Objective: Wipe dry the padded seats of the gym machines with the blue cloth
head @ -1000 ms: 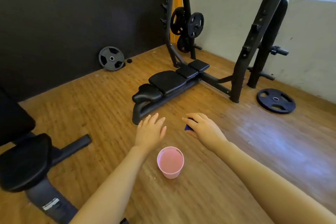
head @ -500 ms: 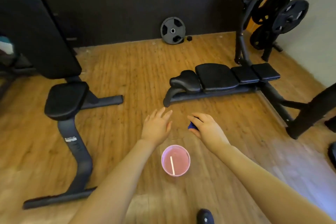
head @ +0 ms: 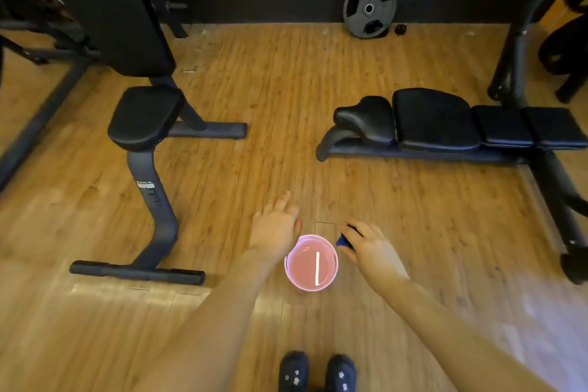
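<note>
My right hand [head: 367,247] is closed around a small blue cloth [head: 343,241], of which only a corner shows past the fingers. My left hand [head: 276,226] is held out beside it, empty, fingers spread. Both hover above the wooden floor over a pink bucket [head: 311,262]. A black padded seat [head: 144,116] on a curved dark post stands at the left, below a tall black back pad [head: 117,6]. At the right lies a flat bench with several black pads [head: 434,119].
A weight plate [head: 369,8] leans on the dark wall at the back. The bench rack's uprights [head: 521,41] and base bar [head: 560,197] stand at the right. The left machine's floor bar [head: 136,272] lies near me. My two dark shoes [head: 316,372] show at the bottom.
The view has swung left and tilted down, bringing the left seat machine and my shoes into view. Both hands have stayed over the pink bucket, the right still holding the cloth.
</note>
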`<state>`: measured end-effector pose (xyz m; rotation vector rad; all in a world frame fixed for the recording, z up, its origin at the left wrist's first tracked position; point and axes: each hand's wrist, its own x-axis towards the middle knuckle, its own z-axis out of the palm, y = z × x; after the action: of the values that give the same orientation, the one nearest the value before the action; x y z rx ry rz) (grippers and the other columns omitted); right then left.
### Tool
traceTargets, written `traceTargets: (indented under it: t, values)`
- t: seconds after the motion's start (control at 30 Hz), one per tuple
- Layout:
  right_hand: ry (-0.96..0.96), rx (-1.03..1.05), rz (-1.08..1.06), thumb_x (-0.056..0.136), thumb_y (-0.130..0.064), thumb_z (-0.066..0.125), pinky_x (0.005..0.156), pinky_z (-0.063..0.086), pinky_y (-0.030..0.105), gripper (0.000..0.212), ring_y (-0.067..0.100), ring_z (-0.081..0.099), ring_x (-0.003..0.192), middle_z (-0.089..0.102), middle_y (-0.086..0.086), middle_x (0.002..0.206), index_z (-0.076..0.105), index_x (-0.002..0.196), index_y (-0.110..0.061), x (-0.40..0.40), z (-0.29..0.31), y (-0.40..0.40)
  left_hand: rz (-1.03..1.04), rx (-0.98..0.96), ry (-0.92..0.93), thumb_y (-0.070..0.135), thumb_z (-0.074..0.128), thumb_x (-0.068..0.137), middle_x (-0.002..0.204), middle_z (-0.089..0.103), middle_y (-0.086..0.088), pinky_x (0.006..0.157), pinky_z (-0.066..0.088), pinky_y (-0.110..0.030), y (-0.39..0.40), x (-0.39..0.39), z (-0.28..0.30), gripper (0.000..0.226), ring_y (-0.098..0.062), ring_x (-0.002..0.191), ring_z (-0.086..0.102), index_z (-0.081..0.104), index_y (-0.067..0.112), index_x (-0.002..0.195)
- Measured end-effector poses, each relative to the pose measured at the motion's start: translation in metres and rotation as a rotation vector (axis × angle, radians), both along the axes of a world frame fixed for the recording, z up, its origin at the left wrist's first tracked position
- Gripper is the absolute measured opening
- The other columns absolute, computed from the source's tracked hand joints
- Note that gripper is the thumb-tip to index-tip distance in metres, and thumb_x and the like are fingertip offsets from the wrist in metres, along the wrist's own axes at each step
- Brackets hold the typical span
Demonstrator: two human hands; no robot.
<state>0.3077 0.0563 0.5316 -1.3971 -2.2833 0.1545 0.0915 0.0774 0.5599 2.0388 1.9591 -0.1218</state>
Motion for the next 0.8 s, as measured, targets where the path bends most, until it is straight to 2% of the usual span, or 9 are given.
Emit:
traceTargets:
  t: [0.1,0.3,0.4,0.53,0.67,0.73,0.8]
  values:
    - [0.008,0.011,-0.040,0.053,-0.009,0.095,0.058,0.058,0.030,0.052,0.029,0.070,0.085,0.071,0.005,0.105,0.074,0.101,-0.008,-0.002,-0.040,0.003,-0.033,0.007,-0.017,0.033,0.034,0.103,0.163,0.016,-0.002,0.114,0.026,-0.044,0.004,0.004,-0.027,0.045,-0.030,0.148,0.018,0.035,0.028,0.148]
    - [0.011,-0.034,-0.098,0.057,-0.008,0.094,0.046,0.056,0.035,0.043,0.031,0.069,0.084,0.070,0.006,0.101,0.073,0.095,-0.009,-0.007,-0.138,0.011,-0.059,0.009,0.002,0.037,0.031,0.104,0.162,0.017,0.000,0.113,0.026,-0.043,0.011,0.004,-0.111,0.047,-0.028,0.147,0.019,0.032,0.030,0.150]
    - [0.019,-0.049,-0.104,0.058,-0.006,0.093,0.048,0.057,0.039,0.041,0.033,0.068,0.082,0.070,0.008,0.102,0.073,0.094,-0.009,-0.011,-0.196,0.016,-0.060,0.004,0.009,0.040,0.030,0.104,0.162,0.016,0.001,0.115,0.023,-0.042,0.015,0.002,-0.163,0.048,-0.027,0.148,0.019,0.030,0.030,0.151]
    - [0.081,-0.126,-0.107,0.064,-0.002,0.088,0.056,0.058,0.039,0.044,0.035,0.067,0.088,0.069,0.008,0.105,0.072,0.104,-0.008,-0.019,-0.281,0.021,-0.049,0.012,0.011,0.041,0.029,0.104,0.161,0.021,0.002,0.113,0.024,-0.040,0.015,-0.003,-0.243,0.049,-0.023,0.145,0.023,0.028,0.031,0.151]
    - [0.058,-0.126,-0.088,0.062,-0.005,0.089,0.047,0.056,0.035,0.044,0.033,0.068,0.084,0.069,0.005,0.103,0.073,0.103,-0.010,-0.034,-0.374,0.028,-0.050,0.035,0.027,0.042,0.029,0.103,0.160,0.021,0.003,0.113,0.023,-0.038,0.012,-0.004,-0.335,0.049,-0.021,0.142,0.027,0.030,0.031,0.151]
    - [0.037,-0.092,-0.057,0.057,-0.008,0.093,0.045,0.055,0.035,0.047,0.032,0.069,0.081,0.071,0.005,0.100,0.074,0.099,-0.010,-0.042,-0.421,0.034,-0.040,0.009,0.007,0.048,0.019,0.098,0.158,0.026,0.001,0.110,0.028,-0.039,0.008,-0.002,-0.381,0.056,-0.025,0.138,0.035,0.036,0.030,0.148]
    - [0.008,-0.089,-0.033,0.051,-0.012,0.096,0.049,0.057,0.033,0.052,0.029,0.070,0.080,0.072,0.005,0.098,0.075,0.098,-0.010,-0.050,-0.465,0.038,-0.039,0.038,-0.013,0.049,0.014,0.089,0.149,0.044,-0.002,0.099,0.042,-0.042,0.006,-0.001,-0.427,0.066,-0.028,0.124,0.052,0.052,0.029,0.139]
